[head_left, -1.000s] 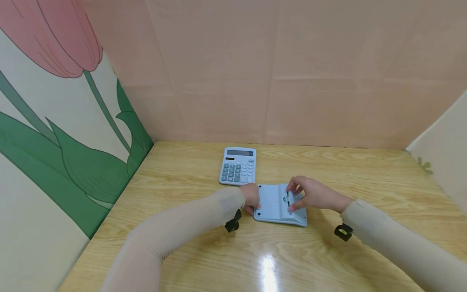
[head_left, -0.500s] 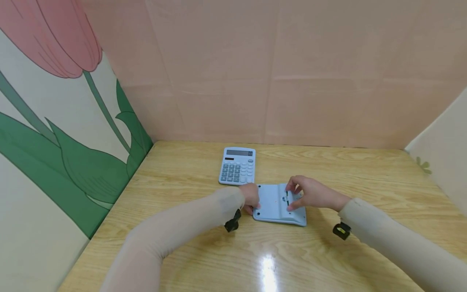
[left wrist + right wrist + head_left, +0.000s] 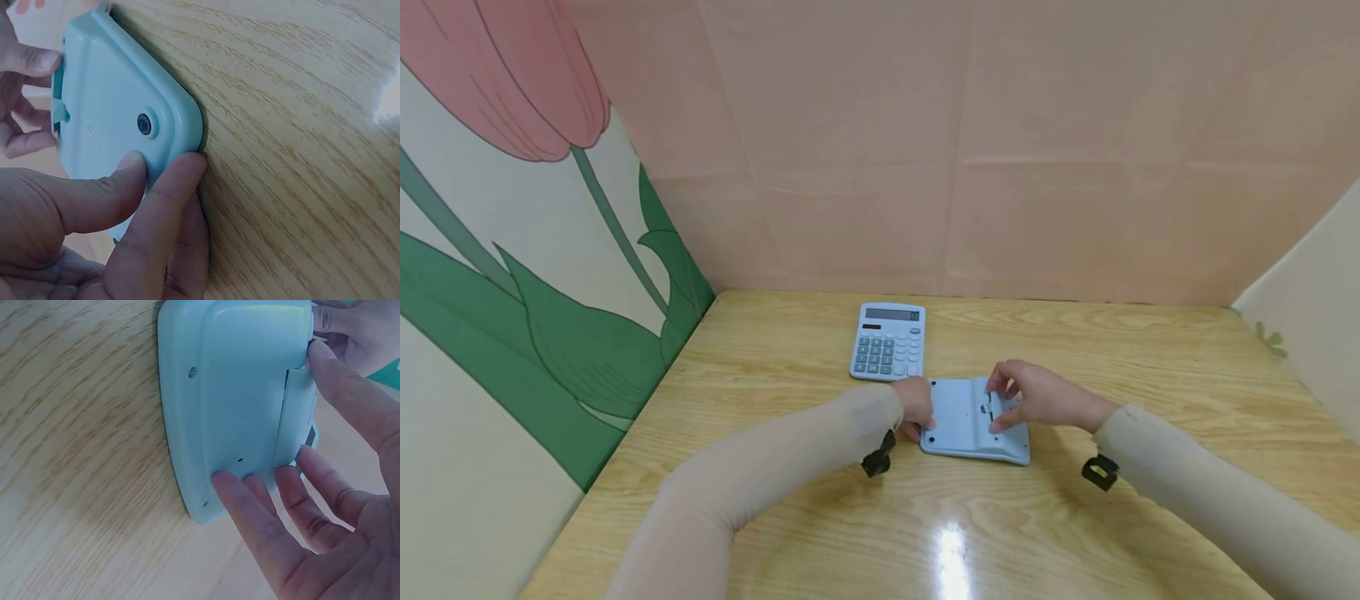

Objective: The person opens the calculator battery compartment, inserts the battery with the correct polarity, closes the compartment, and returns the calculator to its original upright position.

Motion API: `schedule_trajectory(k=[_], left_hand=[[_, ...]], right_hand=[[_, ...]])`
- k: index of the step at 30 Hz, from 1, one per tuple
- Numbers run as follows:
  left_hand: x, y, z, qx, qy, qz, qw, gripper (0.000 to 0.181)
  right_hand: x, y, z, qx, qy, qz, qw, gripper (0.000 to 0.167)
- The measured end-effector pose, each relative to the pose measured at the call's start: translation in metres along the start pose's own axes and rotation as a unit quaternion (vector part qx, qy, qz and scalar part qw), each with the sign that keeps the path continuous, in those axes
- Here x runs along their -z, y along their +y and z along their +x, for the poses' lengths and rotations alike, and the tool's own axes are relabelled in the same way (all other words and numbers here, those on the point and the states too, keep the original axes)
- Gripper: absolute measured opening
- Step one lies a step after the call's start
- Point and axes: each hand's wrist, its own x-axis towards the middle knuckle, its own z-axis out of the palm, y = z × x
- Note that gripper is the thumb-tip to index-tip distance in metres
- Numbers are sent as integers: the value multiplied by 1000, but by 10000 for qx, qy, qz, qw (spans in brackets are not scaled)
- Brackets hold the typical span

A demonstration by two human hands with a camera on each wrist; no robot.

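Observation:
A light-blue calculator (image 3: 955, 417) lies face down on the table, its back with dark round feet and small screws facing up. My left hand (image 3: 916, 404) pinches its left edge, thumb on the back and fingers along the side, as the left wrist view shows near a rubber foot (image 3: 144, 124). With thumb at one end and fingers at the other, my right hand (image 3: 1033, 396) holds the battery cover (image 3: 295, 419). The cover sits slightly raised at the compartment, a dark gap showing along it. What lies under the cover is hidden.
A second calculator (image 3: 887, 342) lies face up just behind, its display lit, close to the left hand. The wood-grain table (image 3: 790, 508) meets a pink backdrop (image 3: 955, 167) at the back and a tulip-print panel (image 3: 572, 333) on the left.
Both hands keep their hold on the calculator and its cover. The right wrist has shifted very slightly to the left; otherwise little differs.

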Motion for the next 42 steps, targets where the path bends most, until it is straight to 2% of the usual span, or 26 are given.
schedule_trajectory(k=[3,9,11,28,37,42], left_hand=[[0,0,1,10,2,-21,10000,26],[-1,-1,4,-112,28,525,9986,19],[-1,-1,5,-120,40,566,9983,19],[0,-2,3,-52,13,327,9995,27],[0,-2,3,-44,3,271,9996,30],[1,-2,3,-66,7,411,9991,28]], right_hand=[[0,0,1,2,-16,-19,10000,56],[-1,2,2,88,-19,-104,9999,56],[-1,2,2,116,-27,-119,9999,56],[3,-12,5,179,-208,-266,9993,50],[4,-11,7,84,-474,104,9988,51],[4,-13,6,-65,-559,267,9981,52]])
